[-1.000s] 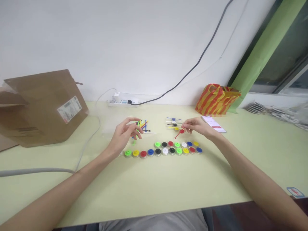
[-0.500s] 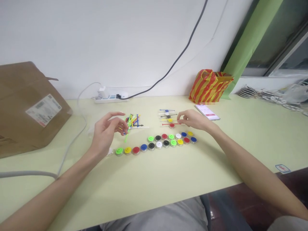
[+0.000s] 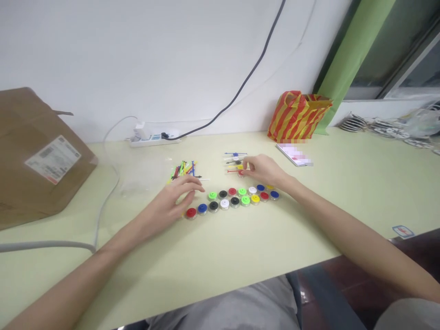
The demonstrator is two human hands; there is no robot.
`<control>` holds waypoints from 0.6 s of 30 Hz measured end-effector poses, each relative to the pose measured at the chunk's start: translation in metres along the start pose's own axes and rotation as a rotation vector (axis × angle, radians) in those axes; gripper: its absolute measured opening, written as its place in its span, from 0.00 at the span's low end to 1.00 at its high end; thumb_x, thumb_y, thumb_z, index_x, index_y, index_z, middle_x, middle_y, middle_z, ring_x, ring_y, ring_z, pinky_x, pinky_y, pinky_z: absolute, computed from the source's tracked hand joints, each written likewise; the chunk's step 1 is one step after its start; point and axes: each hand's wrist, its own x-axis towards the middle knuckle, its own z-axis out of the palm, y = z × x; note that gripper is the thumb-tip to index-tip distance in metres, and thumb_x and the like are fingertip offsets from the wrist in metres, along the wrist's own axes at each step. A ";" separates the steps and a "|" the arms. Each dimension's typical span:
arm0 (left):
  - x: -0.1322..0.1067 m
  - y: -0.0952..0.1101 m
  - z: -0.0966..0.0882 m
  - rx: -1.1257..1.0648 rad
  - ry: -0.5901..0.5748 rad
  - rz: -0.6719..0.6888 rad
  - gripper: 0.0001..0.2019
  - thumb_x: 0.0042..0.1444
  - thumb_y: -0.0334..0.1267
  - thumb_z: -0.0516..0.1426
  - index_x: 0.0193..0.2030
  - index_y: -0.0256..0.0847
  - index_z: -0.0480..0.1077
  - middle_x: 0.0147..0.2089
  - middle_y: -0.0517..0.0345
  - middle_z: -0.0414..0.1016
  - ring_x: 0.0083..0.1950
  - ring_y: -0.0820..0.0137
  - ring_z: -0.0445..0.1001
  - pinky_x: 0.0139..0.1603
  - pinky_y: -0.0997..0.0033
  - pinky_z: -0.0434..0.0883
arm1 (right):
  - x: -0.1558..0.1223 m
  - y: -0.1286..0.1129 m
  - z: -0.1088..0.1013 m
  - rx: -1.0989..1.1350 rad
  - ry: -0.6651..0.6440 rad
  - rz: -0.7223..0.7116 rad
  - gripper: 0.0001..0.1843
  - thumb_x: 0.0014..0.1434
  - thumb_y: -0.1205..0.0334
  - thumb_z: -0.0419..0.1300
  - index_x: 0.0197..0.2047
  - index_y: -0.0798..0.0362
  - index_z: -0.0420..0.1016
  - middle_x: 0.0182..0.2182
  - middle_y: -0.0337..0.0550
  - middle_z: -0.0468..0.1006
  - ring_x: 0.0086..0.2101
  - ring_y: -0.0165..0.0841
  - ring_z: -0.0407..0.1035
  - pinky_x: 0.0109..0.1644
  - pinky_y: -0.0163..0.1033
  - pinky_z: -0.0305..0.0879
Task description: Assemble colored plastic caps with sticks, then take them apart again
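Note:
My left hand (image 3: 173, 198) is open, palm down above the left part of the disc rows, its thumb and fingers apart and holding nothing. Its fingertips point toward a green-topped disc (image 3: 212, 195) without touching it. Curled over the right end of a red arrow spinner (image 3: 237, 172), my right hand (image 3: 264, 168) pinches at it with thumb and forefinger. Behind that lie more spinners on round bases, with yellow, black, white and blue arrows (image 3: 235, 154). A heap of loose plastic arrows (image 3: 184, 169) lies just beyond my left hand, which covers some discs.
Two rows of coloured discs (image 3: 224, 203) run across the table (image 3: 220, 256). A cardboard box (image 3: 34, 183) stands at left, a power strip (image 3: 154, 140) by the wall. A phone (image 3: 292, 154) and a striped bag (image 3: 299, 117) are at back right.
My left hand has moved right and down from the arrow heap to over the discs. My right hand has shifted left along the red arrow toward its base.

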 end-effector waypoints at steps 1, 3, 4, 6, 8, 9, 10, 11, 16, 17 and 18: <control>0.000 0.002 0.001 0.032 -0.066 0.012 0.16 0.72 0.42 0.48 0.54 0.49 0.76 0.63 0.54 0.73 0.62 0.61 0.73 0.63 0.62 0.69 | 0.000 0.000 0.000 0.001 0.009 0.002 0.07 0.62 0.56 0.65 0.38 0.49 0.74 0.29 0.38 0.77 0.30 0.33 0.66 0.33 0.36 0.50; 0.001 0.007 0.003 0.104 -0.155 0.024 0.18 0.73 0.41 0.47 0.61 0.52 0.74 0.68 0.54 0.68 0.67 0.59 0.69 0.67 0.59 0.67 | -0.001 -0.002 0.000 0.013 0.039 -0.007 0.07 0.63 0.56 0.64 0.39 0.49 0.72 0.28 0.37 0.77 0.29 0.32 0.66 0.33 0.36 0.50; 0.001 0.008 0.004 0.133 -0.181 0.034 0.19 0.73 0.41 0.47 0.63 0.53 0.72 0.69 0.53 0.67 0.69 0.58 0.67 0.68 0.57 0.66 | -0.001 -0.003 0.000 0.021 0.056 -0.015 0.06 0.64 0.57 0.62 0.39 0.49 0.71 0.28 0.36 0.77 0.29 0.32 0.66 0.32 0.36 0.50; 0.002 0.010 0.004 0.167 -0.202 0.049 0.19 0.73 0.42 0.47 0.64 0.53 0.72 0.70 0.52 0.66 0.70 0.56 0.65 0.70 0.54 0.65 | -0.003 -0.006 0.000 0.032 0.075 -0.027 0.05 0.66 0.58 0.59 0.38 0.48 0.70 0.27 0.36 0.76 0.28 0.32 0.66 0.32 0.36 0.50; 0.001 0.010 0.004 0.162 -0.193 0.030 0.18 0.73 0.44 0.47 0.61 0.52 0.74 0.71 0.53 0.65 0.71 0.55 0.64 0.70 0.54 0.64 | -0.006 -0.009 -0.001 0.036 0.065 -0.042 0.05 0.67 0.59 0.58 0.38 0.48 0.70 0.26 0.35 0.76 0.27 0.31 0.65 0.32 0.36 0.50; 0.001 0.008 0.004 0.148 -0.179 0.005 0.18 0.73 0.46 0.48 0.59 0.51 0.75 0.71 0.53 0.65 0.70 0.56 0.65 0.69 0.55 0.65 | -0.007 -0.010 -0.001 0.037 0.056 -0.049 0.05 0.67 0.59 0.58 0.37 0.48 0.71 0.26 0.35 0.76 0.26 0.31 0.65 0.32 0.36 0.50; 0.000 0.007 0.003 0.133 -0.160 -0.025 0.17 0.73 0.47 0.48 0.57 0.50 0.76 0.70 0.53 0.66 0.69 0.56 0.67 0.68 0.55 0.65 | -0.009 -0.011 -0.001 0.039 0.050 -0.055 0.06 0.67 0.60 0.58 0.37 0.49 0.71 0.26 0.35 0.76 0.26 0.31 0.65 0.32 0.36 0.51; 0.000 0.004 0.003 0.118 -0.138 -0.053 0.16 0.72 0.48 0.49 0.55 0.49 0.76 0.68 0.53 0.67 0.67 0.56 0.68 0.67 0.56 0.67 | -0.009 -0.012 -0.001 0.046 0.048 -0.060 0.06 0.67 0.60 0.57 0.37 0.48 0.72 0.25 0.35 0.77 0.26 0.31 0.66 0.32 0.36 0.51; -0.001 -0.014 -0.001 0.089 -0.086 -0.080 0.10 0.68 0.46 0.55 0.44 0.45 0.74 0.49 0.54 0.77 0.53 0.59 0.72 0.56 0.58 0.70 | 0.006 -0.027 0.007 -0.001 0.063 -0.138 0.07 0.68 0.62 0.55 0.43 0.49 0.75 0.30 0.38 0.81 0.31 0.34 0.71 0.35 0.37 0.53; 0.000 -0.017 -0.002 0.097 -0.083 -0.077 0.09 0.67 0.46 0.56 0.42 0.44 0.74 0.46 0.55 0.77 0.52 0.59 0.72 0.54 0.58 0.69 | 0.014 -0.034 0.010 -0.051 0.048 -0.181 0.07 0.68 0.63 0.56 0.44 0.49 0.76 0.32 0.40 0.82 0.33 0.35 0.72 0.35 0.37 0.53; 0.000 -0.020 -0.003 0.109 -0.080 -0.074 0.09 0.66 0.46 0.58 0.42 0.44 0.74 0.45 0.55 0.77 0.50 0.59 0.71 0.53 0.58 0.69 | 0.023 -0.043 0.013 -0.099 0.025 -0.231 0.08 0.67 0.63 0.56 0.44 0.49 0.77 0.34 0.42 0.82 0.35 0.36 0.73 0.35 0.38 0.53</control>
